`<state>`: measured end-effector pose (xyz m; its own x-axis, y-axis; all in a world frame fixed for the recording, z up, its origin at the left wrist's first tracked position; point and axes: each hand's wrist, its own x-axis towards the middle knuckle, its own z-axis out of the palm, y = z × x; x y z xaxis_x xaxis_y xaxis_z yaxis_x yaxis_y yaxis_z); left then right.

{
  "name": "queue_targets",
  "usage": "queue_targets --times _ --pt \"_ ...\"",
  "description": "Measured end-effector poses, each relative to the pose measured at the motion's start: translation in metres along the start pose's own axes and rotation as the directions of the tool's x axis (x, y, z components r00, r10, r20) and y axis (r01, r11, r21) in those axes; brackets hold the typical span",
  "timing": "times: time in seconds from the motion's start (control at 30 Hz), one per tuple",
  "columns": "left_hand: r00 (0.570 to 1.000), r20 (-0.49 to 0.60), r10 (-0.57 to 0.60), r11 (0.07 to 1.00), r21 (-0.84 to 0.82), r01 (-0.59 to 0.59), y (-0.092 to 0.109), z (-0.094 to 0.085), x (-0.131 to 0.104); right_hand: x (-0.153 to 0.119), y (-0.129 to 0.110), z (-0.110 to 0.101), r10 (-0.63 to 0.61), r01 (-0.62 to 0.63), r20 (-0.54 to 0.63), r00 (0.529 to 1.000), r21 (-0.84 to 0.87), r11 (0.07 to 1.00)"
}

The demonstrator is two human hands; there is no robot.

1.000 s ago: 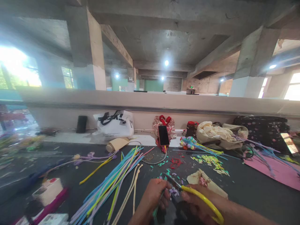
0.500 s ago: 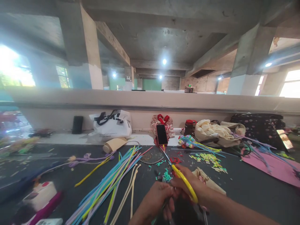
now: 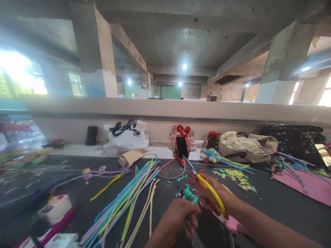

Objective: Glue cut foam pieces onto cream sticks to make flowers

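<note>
Over the last second my yellow-handled scissors [image 3: 211,192] had swung: their blades [image 3: 190,164], earlier low beside my left hand [image 3: 179,212], had come up and now pointed away from it, and the end of a teal strand [image 3: 196,199] showed at my fingertips. My right hand [image 3: 229,196] held the scissors, fingers wrapped about them, though I couldn't quite tell how wide the blades stood. The fingers of my left, just beside and nearer me, looked pinched narrow on that teal strand; the rest of it was too hidden to follow. I took the step in hand to be snipping the strand into short bits, with this moment falling between cuts. The next move, I judged, called for the blades square to the strand, my fingertips kept behind the cut.

Far above my fingers hung a concrete ceiling [image 3: 186,44], and past them a pale partition [image 3: 219,110] closed off the back of the dark worktop [image 3: 269,199]. Beyond my fingers to the left sat a white bag [image 3: 136,141]; straight ahead, a phone [image 3: 181,147] leaned on a patterned bag [image 3: 191,138]. A bundle of coloured strands [image 3: 119,206] lay left of my left hand. Smallest of all, yellow clippings [image 3: 238,176] were scattered beyond my right hand, and teal clippings [image 3: 188,193] just past my left fingertips.
</note>
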<state>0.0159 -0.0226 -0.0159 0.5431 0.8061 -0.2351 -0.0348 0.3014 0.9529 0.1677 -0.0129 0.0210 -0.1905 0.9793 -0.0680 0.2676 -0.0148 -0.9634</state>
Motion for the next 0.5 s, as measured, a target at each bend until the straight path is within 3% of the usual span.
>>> queue_targets --times 0.13,0.27,0.4,0.5 --pt "0.999 0.008 -0.045 0.999 -0.01 0.045 0.003 0.0 -0.003 0.011 -0.001 -0.009 -0.04 0.041 -0.03 0.999 0.032 0.999" --pt "0.998 -0.066 -0.01 0.999 0.049 0.013 0.004 -0.001 -0.003 0.014 0.003 -0.012 -0.009 0.013 -0.052 0.999 0.089 0.996" --pt "0.99 -0.143 -0.005 0.996 0.085 0.017 0.006 -0.004 -0.002 -0.002 0.001 -0.018 0.145 -0.134 -0.059 0.988 0.161 0.978" --pt "0.982 -0.186 0.02 0.996 0.085 -0.004 0.006 -0.006 -0.001 -0.028 0.0 -0.023 0.306 -0.303 -0.007 0.952 0.133 0.944"
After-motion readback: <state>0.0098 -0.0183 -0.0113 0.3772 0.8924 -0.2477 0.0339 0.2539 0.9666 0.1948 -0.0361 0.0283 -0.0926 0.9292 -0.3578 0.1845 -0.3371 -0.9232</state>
